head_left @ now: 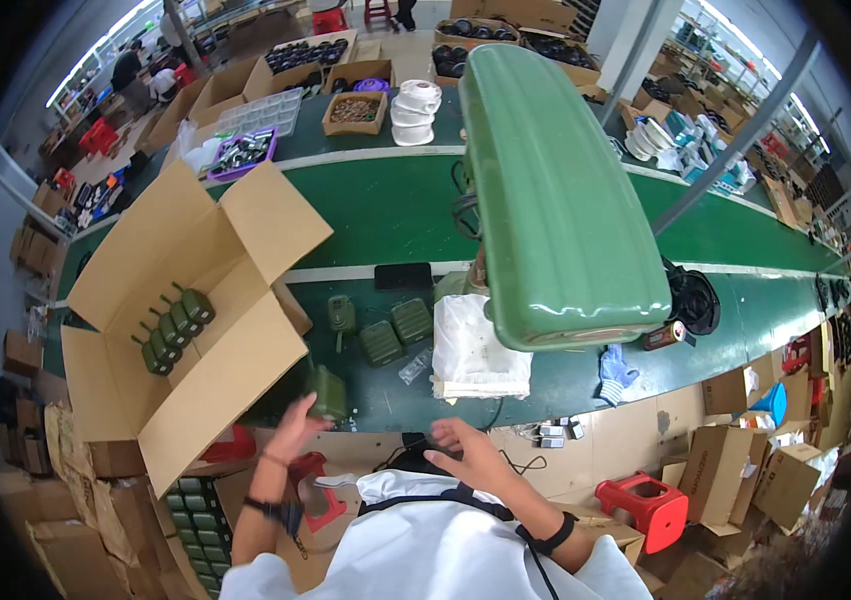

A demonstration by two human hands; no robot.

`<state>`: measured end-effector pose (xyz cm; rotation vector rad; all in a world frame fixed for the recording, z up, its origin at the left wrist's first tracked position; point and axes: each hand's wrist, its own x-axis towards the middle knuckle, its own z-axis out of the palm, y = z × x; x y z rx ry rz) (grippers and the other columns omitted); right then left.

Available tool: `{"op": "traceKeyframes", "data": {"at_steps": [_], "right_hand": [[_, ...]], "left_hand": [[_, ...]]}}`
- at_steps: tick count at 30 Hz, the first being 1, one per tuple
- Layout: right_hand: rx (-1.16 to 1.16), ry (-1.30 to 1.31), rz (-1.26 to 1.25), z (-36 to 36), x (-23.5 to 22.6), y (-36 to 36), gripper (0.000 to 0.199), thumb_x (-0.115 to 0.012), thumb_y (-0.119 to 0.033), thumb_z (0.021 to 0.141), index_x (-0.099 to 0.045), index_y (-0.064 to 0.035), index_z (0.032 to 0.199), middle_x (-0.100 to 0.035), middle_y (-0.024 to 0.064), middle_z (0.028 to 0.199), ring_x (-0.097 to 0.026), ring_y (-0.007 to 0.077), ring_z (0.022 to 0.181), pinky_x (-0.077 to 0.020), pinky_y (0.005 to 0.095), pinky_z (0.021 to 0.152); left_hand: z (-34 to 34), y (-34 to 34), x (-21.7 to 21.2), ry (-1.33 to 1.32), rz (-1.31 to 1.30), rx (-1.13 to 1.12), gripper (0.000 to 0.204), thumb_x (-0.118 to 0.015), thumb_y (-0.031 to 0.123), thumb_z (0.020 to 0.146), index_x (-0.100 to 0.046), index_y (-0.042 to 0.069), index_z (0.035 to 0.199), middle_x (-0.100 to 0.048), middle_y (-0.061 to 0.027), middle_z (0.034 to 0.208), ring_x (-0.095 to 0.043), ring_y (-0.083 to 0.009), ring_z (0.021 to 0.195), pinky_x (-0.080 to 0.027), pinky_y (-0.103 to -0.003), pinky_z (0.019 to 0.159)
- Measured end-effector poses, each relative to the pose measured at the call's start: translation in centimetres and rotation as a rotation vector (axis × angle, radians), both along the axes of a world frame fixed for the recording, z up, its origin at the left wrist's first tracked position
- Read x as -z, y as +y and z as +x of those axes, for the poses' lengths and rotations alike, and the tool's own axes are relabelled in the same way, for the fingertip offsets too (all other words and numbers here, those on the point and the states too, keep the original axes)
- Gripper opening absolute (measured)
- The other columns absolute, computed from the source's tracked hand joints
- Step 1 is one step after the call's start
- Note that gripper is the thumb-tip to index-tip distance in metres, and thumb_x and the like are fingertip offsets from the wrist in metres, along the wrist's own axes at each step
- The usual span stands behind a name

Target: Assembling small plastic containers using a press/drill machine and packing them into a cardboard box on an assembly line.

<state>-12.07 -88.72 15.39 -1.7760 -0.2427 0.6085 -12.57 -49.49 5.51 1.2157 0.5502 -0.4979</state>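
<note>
My left hand (294,432) is at the table's near edge, fingers stretched out beside a green boxy case (328,393); whether they touch it I cannot tell. My right hand (471,455) hovers in front of the table edge, fingers apart and holding nothing. Two ribbed green cases (382,343) (412,321) lie on the table beyond, with a smaller green piece with a handle (342,315) to their left. Inside an open carton (221,400) at the left, several green handled units (176,325) stand in a row.
A large green machine housing (556,200) overhangs the table, above a white-covered block (481,345). A blue glove (617,372), a can (664,336) and a dark phone-like slab (403,276) lie on the green table. A red stool (643,510) stands at the right; green cases (199,530) fill a box lower left.
</note>
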Motion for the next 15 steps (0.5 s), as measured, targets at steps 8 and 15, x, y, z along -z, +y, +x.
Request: {"op": "traceKeyframes", "data": {"at_steps": [8,15], "right_hand": [[0.100,-0.303,0.064,1.8,-2.8,1.6,0.116,-0.097,-0.031,0.074,-0.027,0.0003,0.161,-0.045,0.0260,0.155,-0.054,0.0363,0.138,-0.0513,0.0460,0.110],[0.352,-0.379,-0.060,5.2,-2.1,-3.8,0.101,-0.095,-0.023,0.072,-0.041,0.0037,0.153,-0.058,0.0247,0.139,-0.062,0.0372,0.126,-0.0523,0.0420,0.107]], "left_hand": [[-1.2,-13.1,-9.3,-0.226,-0.530,0.268,0.066,-0.041,0.043,0.114,-0.025,0.002,0.164,-0.048,-0.0196,0.157,-0.052,-0.0318,0.141,-0.042,-0.048,0.118],[4.0,-22.1,-13.2,-0.689,0.400,0.379,0.076,-0.064,0.029,0.104,-0.027,-0.003,0.162,-0.047,-0.0231,0.154,-0.050,-0.0310,0.139,-0.043,-0.045,0.114]]}}
